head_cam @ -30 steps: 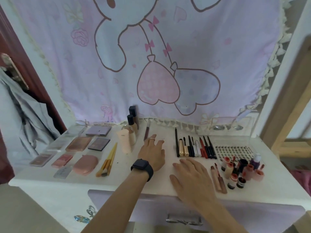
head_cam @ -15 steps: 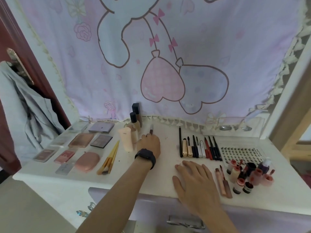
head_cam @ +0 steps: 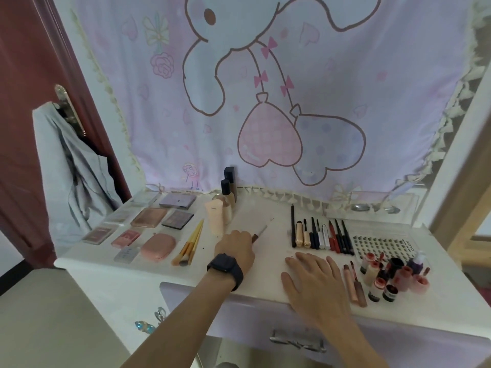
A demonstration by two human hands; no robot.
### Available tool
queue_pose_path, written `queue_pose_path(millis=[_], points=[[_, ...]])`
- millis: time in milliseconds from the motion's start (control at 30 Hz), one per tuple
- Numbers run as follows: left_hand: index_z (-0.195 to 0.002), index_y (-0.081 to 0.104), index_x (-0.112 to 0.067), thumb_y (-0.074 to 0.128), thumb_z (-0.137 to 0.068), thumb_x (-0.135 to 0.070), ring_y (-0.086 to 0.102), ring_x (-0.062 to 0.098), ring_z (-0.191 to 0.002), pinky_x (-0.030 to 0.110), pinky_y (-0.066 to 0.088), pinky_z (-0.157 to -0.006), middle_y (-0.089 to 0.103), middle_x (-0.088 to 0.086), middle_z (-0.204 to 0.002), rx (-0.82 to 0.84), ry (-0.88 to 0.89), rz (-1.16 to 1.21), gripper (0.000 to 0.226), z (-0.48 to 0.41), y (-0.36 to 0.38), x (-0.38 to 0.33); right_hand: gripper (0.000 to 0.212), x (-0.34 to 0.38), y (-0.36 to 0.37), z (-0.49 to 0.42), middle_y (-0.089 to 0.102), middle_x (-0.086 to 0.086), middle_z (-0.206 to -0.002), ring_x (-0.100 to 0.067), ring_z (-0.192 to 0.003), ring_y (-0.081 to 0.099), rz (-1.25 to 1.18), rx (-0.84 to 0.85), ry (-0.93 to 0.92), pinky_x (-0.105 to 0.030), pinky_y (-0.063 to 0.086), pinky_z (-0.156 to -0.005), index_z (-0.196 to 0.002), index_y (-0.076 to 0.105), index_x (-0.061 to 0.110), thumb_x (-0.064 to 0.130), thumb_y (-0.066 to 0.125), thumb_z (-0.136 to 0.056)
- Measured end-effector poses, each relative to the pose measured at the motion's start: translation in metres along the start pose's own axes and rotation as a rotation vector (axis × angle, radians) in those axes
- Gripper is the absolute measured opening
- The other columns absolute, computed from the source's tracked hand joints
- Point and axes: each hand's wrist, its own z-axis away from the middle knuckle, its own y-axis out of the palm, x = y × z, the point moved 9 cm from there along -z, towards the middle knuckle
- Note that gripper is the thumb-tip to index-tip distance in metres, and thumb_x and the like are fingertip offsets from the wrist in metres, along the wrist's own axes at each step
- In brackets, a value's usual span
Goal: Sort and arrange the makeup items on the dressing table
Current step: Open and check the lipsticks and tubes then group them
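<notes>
Makeup items (head_cam: 321, 235) line my desk (head_cam: 268, 264); left hand (head_cam: 235, 247) pinches a slim brush (head_cam: 259, 232) at centre, right hand (head_cam: 313, 277) flat, 5 o'clock. Cartoon curtain (head_cam: 265, 88) 12 o'clock, door (head_cam: 26, 75) 10 o'clock.

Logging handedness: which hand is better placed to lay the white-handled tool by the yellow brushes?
Left: the left hand grips the white-handled tool, nearer the yellow brushes; the right hand lies flat, farther away.

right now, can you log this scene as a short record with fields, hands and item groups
left hand: grips a slim makeup stick, mid-table
right hand: flat on the dressing table, holding nothing
left group: palettes, then brushes
back: foundation bottles
right group: row of pencils, small bottles nearer the front edge
</notes>
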Motion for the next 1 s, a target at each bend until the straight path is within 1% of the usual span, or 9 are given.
queue_pose_path(millis=[100,167,267,367,500,633,800,900,1000], points=[[-0.107,0.051,-0.017,0.046,-0.099,-0.025,0.056,0.024,-0.082,0.034,0.045,-0.063,0.057,0.003,-0.104,-0.103,0.01,0.102,0.013,0.025,-0.014,0.006,0.06,0.002,-0.01,0.001,0.05,0.011,-0.149,-0.012,-0.143,0.036,-0.047,-0.051,0.007,-0.039,0.013,-0.124,-0.14,0.053,0.034,0.062,0.024,-0.096],[-0.114,0.052,-0.02,0.044,-0.1,-0.027,0.056,0.021,-0.084,0.035,0.052,-0.069,0.058,0.0,-0.104,-0.183,0.064,0.116,0.018,0.044,-0.025,0.004,0.061,0.003,-0.029,0.005,0.059,0.013,-0.136,-0.01,-0.135,0.044,-0.179,-0.167,0.016,-0.034,0.022,-0.118,-0.134,0.059,0.031,0.066,0.027,-0.094],[-0.121,0.057,-0.022,0.047,-0.1,-0.027,0.057,0.02,-0.087,0.034,0.051,-0.07,0.064,-0.003,-0.101,-0.336,0.196,0.074,0.023,0.073,-0.043,-0.007,0.057,-0.001,-0.057,0.015,0.064,0.025,-0.098,-0.003,-0.103,0.054,-0.446,-0.294,0.078,-0.027,0.037,-0.092,-0.112,0.064,0.035,0.076,0.03,-0.09],[-0.101,0.072,-0.018,0.074,-0.082,-0.017,0.061,0.022,-0.066,0.035,0.052,-0.06,0.068,-0.002,-0.077,-0.558,0.386,-0.008,0.018,0.102,-0.061,-0.029,0.06,-0.003,-0.066,0.018,0.054,0.018,-0.058,-0.001,-0.057,0.047,-0.814,-0.216,0.149,-0.016,0.038,-0.059,-0.075,0.06,0.028,0.081,0.034,-0.089],[-0.097,0.072,-0.019,0.077,-0.077,-0.013,0.062,0.021,-0.068,0.035,0.054,-0.072,0.07,-0.002,-0.083,-0.67,0.579,-0.07,0.022,0.128,-0.058,-0.054,0.05,-0.007,-0.055,0.034,0.036,0.008,-0.051,-0.01,-0.048,0.03,-1.148,-0.025,0.268,-0.018,0.028,-0.047,-0.059,0.046,0.019,0.044,0.052,-0.101],[-0.107,0.065,-0.019,0.067,-0.091,-0.022,0.059,0.02,-0.071,0.033,0.052,-0.072,0.064,0.0,-0.093,-0.632,0.695,0.006,0.016,0.136,-0.053,-0.075,0.042,-0.023,-0.035,0.056,0.032,0.006,-0.05,-0.009,-0.043,0.025,-1.41,0.072,0.482,-0.017,0.027,-0.039,-0.059,0.043,0.021,0.025,0.05,-0.1],[-0.105,0.069,-0.017,0.05,-0.098,-0.034,0.055,0.014,-0.062,0.023,0.041,-0.05,0.062,0.0,-0.087,-0.513,0.767,0.131,0.026,0.142,-0.05,-0.095,0.05,-0.033,-0.033,0.073,0.03,0.006,-0.051,-0.01,-0.042,0.024,-1.404,0.088,0.572,-0.018,0.027,-0.037,-0.056,0.042,0.026,0.044,0.05,-0.102],[-0.11,0.069,-0.02,0.04,-0.101,-0.042,0.057,0.015,-0.063,0.028,0.047,-0.047,0.064,-0.003,-0.088,-0.367,0.684,0.256,0.037,0.137,-0.047,-0.095,0.051,-0.038,-0.037,0.077,0.031,0.005,-0.049,-0.01,-0.042,0.026,-1.376,0.061,0.558,-0.016,0.031,-0.038,-0.054,0.044,0.025,0.05,0.056,-0.098],[-0.113,0.07,-0.031,0.043,-0.101,-0.051,0.053,0.007,-0.06,0.025,0.044,-0.054,0.062,-0.012,-0.073,-0.132,0.56,0.448,0.035,0.125,-0.036,-0.091,0.052,-0.04,-0.04,0.076,0.036,0.009,-0.047,-0.008,-0.047,0.028,-1.324,0.045,0.523,-0.02,0.029,-0.046,-0.052,0.041,0.024,0.04,0.055,-0.099]])
